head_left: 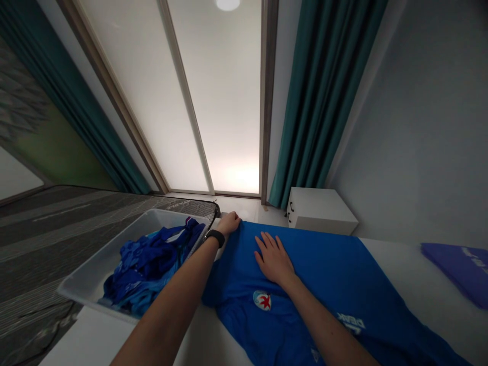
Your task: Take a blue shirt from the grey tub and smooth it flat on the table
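A blue T-shirt (328, 254) with a red-and-white crest and white lettering lies spread over the white tabletop (206, 335). At its far left corner, my left hand (230, 222) pinches the fabric edge, with a black band on that wrist. My right hand (273, 258) rests flat on the shirt above the crest, fingers stretched out. The near part of the shirt is rumpled, and my right forearm covers some of it.
Left of the shirt stands a translucent plastic bin (86, 277) holding crumpled blue clothes (152, 259). A folded purple garment (459, 269) lies at the far right. Beyond the table are a white drawer cabinet (324, 208), teal curtains (320, 101) and frosted sliding doors (224, 101).
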Action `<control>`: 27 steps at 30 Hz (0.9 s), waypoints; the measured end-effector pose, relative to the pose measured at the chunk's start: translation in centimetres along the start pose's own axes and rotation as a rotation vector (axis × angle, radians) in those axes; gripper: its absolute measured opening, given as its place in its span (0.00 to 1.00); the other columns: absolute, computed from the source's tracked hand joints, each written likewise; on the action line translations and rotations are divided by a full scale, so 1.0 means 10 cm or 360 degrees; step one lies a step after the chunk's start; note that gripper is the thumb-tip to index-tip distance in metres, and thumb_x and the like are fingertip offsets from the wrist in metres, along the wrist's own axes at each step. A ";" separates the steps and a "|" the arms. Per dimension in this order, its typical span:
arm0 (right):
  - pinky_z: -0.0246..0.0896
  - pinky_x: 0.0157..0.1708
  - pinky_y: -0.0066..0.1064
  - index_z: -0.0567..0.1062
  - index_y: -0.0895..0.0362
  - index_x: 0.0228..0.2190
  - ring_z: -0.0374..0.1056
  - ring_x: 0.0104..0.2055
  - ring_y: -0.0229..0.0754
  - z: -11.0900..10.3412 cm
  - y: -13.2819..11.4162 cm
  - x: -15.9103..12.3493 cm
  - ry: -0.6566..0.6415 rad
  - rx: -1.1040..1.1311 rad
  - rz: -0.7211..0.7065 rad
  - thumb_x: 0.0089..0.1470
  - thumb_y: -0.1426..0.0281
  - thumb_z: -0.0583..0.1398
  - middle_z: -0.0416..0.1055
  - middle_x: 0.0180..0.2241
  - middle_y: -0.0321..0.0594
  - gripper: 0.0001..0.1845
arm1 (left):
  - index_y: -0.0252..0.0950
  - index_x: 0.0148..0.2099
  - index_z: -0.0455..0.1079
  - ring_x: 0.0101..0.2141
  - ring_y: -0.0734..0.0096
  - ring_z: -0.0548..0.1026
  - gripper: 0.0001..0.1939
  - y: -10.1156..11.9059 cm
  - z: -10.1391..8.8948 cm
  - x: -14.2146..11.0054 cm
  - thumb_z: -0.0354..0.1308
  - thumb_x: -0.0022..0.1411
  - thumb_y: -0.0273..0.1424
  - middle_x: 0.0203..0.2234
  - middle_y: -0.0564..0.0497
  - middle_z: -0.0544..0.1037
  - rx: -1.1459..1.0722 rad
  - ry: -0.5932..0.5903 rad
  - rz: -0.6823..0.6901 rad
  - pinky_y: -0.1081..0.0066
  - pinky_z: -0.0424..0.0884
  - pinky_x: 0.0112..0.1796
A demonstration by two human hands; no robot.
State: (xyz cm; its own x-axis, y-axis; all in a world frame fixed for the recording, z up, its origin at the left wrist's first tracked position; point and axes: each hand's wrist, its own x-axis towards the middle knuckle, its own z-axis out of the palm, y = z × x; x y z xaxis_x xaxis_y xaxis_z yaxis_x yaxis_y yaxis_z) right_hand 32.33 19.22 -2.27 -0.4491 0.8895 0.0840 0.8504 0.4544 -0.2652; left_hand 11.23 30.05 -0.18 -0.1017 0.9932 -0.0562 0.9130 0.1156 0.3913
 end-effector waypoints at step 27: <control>0.22 0.67 0.52 0.52 0.55 0.67 0.33 0.72 0.48 0.04 0.09 0.00 -0.0072 -0.0061 0.0172 0.66 0.56 0.42 0.42 0.70 0.45 0.33 | 0.39 0.60 0.68 0.58 0.63 0.66 0.20 -0.18 0.15 -0.25 0.44 0.71 0.33 0.57 0.47 0.73 0.0161 0.0105 0.0461 0.63 0.53 0.61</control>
State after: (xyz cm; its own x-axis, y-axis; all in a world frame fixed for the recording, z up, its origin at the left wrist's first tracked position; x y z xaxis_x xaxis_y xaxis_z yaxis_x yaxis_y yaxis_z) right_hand 32.96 19.63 -2.90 -0.3652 0.9308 0.0135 0.9041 0.3581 -0.2333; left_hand 10.46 27.33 -2.17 0.1461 0.9837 0.1050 0.9421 -0.1708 0.2887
